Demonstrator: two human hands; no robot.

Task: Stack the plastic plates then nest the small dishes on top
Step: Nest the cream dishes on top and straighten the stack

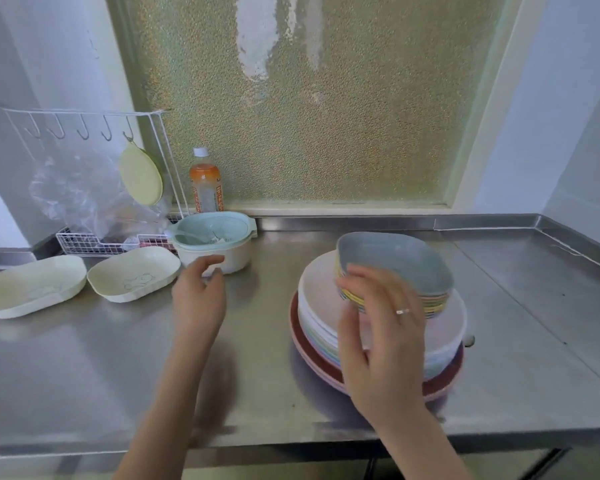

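Note:
A stack of pastel plastic plates point(444, 322) stands on the steel counter at the right, a dark red plate at the bottom. On top sits a nested pile of small dishes point(399, 263), the uppermost one grey-blue. My right hand point(378, 327) is in front of that pile, fingers spread and relaxed, fingertips at its near edge; contact is unclear. My left hand point(200, 292) hovers empty over the counter's middle, fingers loosely curled. Two cream oval dishes point(134, 278) point(32, 285) lie at the left.
A white pot with a pale blue colander point(213, 237) stands behind my left hand. A drink bottle point(205, 181), a white wire rack point(94, 188) with hooks, a plastic bag and a hanging green lid fill the back left. The counter's front edge point(291, 441) is close.

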